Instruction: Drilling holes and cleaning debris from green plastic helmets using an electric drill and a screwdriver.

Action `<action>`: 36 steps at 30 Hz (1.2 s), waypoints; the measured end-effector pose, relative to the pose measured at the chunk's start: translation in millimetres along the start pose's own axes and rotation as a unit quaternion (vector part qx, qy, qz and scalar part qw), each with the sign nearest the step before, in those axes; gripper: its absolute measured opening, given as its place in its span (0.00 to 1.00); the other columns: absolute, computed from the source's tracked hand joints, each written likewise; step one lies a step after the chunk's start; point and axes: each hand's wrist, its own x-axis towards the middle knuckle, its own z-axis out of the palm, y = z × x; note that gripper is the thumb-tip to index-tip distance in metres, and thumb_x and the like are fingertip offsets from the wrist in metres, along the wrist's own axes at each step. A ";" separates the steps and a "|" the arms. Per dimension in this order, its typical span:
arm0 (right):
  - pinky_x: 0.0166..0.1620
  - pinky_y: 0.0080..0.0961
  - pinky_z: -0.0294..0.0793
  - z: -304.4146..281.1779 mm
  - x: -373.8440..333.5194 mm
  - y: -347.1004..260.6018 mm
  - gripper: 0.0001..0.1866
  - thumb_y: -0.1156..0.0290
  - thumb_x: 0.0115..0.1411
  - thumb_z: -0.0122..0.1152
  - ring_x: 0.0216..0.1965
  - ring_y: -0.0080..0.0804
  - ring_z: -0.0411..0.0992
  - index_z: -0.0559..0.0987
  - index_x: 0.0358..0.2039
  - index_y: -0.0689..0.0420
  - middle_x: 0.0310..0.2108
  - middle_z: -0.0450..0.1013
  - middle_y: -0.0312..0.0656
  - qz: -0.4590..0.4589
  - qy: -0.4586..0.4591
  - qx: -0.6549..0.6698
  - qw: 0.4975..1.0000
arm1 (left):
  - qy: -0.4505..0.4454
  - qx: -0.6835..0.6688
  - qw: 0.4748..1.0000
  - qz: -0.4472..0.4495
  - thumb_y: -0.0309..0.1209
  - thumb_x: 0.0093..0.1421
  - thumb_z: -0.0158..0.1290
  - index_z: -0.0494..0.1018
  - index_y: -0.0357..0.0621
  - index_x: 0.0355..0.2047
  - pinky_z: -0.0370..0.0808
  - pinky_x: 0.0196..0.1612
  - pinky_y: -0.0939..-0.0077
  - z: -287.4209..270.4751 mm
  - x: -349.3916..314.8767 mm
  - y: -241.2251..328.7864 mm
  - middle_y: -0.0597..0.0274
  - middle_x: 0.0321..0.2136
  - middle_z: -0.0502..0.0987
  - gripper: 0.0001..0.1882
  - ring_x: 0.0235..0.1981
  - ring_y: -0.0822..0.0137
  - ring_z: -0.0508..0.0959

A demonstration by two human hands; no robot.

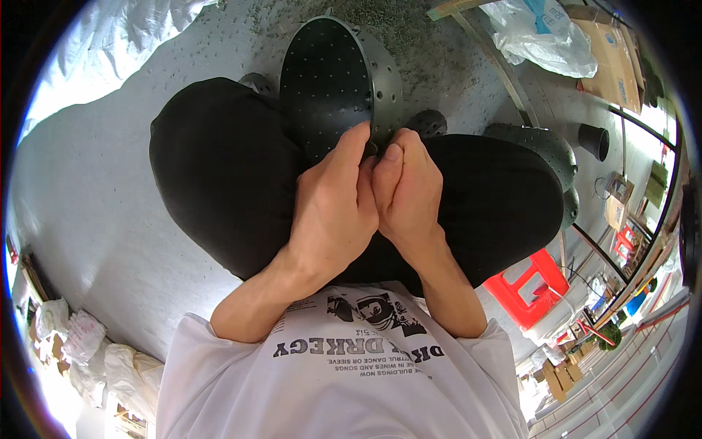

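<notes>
A dark green, bowl-shaped plastic shell (325, 80) stands between my knees, its hollow side toward the left and its wall dotted with small holes. My left hand (333, 208) is closed on the near end of its rim, thumb along the edge. Right beside it, my right hand (409, 190) is curled in a pinch with the thumb bent over. A small dark bit shows between the two hands at the rim. The fingers hide what the right hand pinches.
Green scraps (395, 22) litter the grey floor beyond the shell. More perforated shells (545, 150) lie past my right knee, near a black pot (593, 142). A red stool (528, 289) stands at the right. Cardboard boxes (610, 66) and plastic bags (541, 36) are at the far right.
</notes>
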 end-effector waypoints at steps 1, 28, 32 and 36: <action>0.28 0.43 0.66 0.4 0.1 1.0 0.06 0.76 0.64 0.49 0.24 0.52 0.65 0.67 0.29 0.63 0.24 0.63 0.49 -0.006 0.004 0.003 1.000 | -0.004 -0.008 1.000 -0.008 0.18 0.60 0.49 0.69 0.33 0.50 0.77 0.36 0.57 -0.5 1.0 2.2 0.38 0.34 0.77 0.16 0.35 0.38 0.79; 0.31 0.45 0.66 19.9 -1.4 11.9 0.05 0.75 0.65 0.48 0.28 0.55 0.65 0.67 0.32 0.64 0.27 0.63 0.52 0.012 -0.038 0.032 0.999 | 0.019 0.017 0.997 -0.068 0.17 0.60 0.48 0.70 0.34 0.47 0.76 0.36 0.68 -2.6 1.8 -6.4 0.45 0.31 0.78 0.14 0.32 0.50 0.82; 0.32 0.46 0.66 19.8 -2.9 13.0 0.05 0.76 0.64 0.48 0.28 0.55 0.65 0.66 0.32 0.64 0.28 0.63 0.53 0.019 -0.044 0.040 0.998 | 0.020 0.007 0.997 -0.072 0.17 0.60 0.48 0.70 0.34 0.47 0.76 0.35 0.68 -2.5 1.4 -6.1 0.44 0.30 0.78 0.14 0.32 0.49 0.82; 0.31 0.45 0.65 21.1 -5.6 18.2 0.05 0.77 0.62 0.50 0.28 0.55 0.64 0.66 0.32 0.64 0.27 0.62 0.53 -0.001 -0.048 0.024 0.999 | 0.014 0.018 0.997 -0.070 0.17 0.60 0.47 0.70 0.34 0.48 0.75 0.35 0.67 -2.7 0.3 -9.3 0.44 0.31 0.78 0.15 0.31 0.48 0.81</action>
